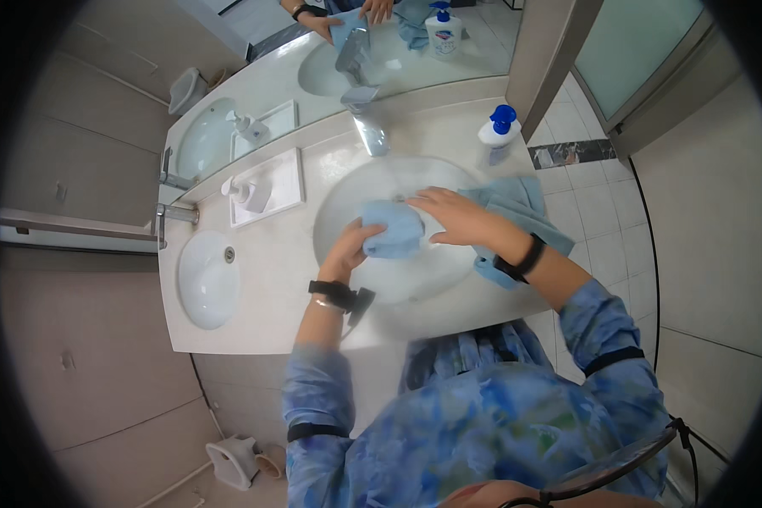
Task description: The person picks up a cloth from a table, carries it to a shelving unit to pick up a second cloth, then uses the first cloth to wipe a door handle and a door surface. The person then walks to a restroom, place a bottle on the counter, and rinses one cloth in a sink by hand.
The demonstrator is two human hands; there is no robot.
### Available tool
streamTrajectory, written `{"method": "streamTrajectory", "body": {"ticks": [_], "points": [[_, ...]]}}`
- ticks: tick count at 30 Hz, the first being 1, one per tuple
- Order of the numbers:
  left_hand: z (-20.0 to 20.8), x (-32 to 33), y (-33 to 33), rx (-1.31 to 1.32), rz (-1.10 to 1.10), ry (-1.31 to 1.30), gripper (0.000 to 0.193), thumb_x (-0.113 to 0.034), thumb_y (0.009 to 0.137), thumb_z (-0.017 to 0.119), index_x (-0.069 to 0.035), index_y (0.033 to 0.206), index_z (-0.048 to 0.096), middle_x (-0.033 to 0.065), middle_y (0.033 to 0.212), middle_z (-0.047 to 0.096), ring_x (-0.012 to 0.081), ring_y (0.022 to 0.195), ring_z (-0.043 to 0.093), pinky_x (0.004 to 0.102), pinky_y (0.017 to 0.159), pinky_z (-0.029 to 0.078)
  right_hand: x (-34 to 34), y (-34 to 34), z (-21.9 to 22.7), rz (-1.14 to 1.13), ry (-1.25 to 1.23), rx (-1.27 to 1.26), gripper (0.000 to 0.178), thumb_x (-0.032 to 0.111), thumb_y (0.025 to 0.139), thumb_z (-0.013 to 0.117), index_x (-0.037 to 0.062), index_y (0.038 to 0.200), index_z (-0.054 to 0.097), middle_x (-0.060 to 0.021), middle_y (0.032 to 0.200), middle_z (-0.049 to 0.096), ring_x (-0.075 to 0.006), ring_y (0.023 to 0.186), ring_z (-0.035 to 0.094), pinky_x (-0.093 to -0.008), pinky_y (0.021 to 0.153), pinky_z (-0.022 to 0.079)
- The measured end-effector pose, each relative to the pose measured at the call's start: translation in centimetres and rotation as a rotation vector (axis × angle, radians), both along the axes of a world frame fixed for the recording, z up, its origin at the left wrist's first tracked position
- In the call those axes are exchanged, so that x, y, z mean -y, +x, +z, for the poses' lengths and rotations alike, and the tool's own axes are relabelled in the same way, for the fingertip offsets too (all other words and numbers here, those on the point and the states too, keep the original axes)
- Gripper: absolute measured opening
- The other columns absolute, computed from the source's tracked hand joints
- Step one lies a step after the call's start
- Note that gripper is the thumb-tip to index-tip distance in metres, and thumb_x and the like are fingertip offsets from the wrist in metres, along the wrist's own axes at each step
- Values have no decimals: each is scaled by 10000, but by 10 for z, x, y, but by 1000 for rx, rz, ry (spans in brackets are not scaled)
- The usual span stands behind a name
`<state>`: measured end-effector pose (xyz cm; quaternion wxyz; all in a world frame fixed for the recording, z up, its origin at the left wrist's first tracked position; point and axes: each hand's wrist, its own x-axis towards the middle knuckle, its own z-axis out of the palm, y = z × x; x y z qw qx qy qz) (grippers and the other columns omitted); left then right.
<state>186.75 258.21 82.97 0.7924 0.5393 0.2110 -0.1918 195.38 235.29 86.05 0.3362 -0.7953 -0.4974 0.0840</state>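
Note:
Over the larger oval sink (415, 288), my left hand (353, 245) grips a folded light-blue cloth (394, 230) by its left side. Just right of that cloth is my right hand (457, 218), its fingers stretched out and apart, with nothing in them. Beneath my right wrist, a second, grey-blue cloth (516, 199) lies bunched over the sink's right rim and the counter. Behind the sink stands a chrome faucet (371, 135); whether water runs from it I cannot make out.
A white pump bottle with a blue top (499, 131) stands at the back right. To the left, a white tray (292, 182) holds a white dispenser (247, 195). Farther left is a smaller sink (207, 288) with its own faucet (178, 215). A mirror (254, 76) runs behind the counter.

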Motion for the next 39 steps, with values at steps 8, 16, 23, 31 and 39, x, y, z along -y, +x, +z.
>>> {"method": "streamTrajectory", "body": {"ticks": [8,16,23,31,39], "points": [[-29,6,43,5,223,-129,720,-400,782,596,27,1249,254,191,1191,406,279,1098,424,426,855,416,-79,63,-67,-317,-162,-916,436,203,698,644,2,1066,526,-145,966,576,-246,843,576,-332,716,467],[-66,-19,49,-27,226,73,323,-174,815,545,-56,1098,444,62,988,514,169,914,506,416,791,437,-74,74,-98,-472,337,-1378,306,107,779,572,5,1062,510,-128,973,572,-227,881,576,-334,734,491],[-60,-33,38,-40,310,-172,481,-288,850,507,-87,1255,341,97,1227,420,226,1133,402,449,924,343,-85,83,-117,-404,652,-1773,272,21,818,488,11,1089,483,-135,1059,539,-241,931,563,-355,808,478],[-65,-4,41,-2,157,-143,460,-290,863,503,-81,1241,347,81,1167,465,208,1036,487,386,842,438,-100,72,-88,-383,354,-1680,414,143,808,551,-32,1154,406,-140,1074,526,-224,958,547,-356,801,477],[-52,3,42,77,317,-557,437,-333,910,368,-42,1235,331,135,1186,455,263,1062,493,412,869,449,-81,55,-85,-448,462,-1197,559,203,768,619,11,1228,367,-126,1042,550,-209,967,542,-321,776,465]]}}
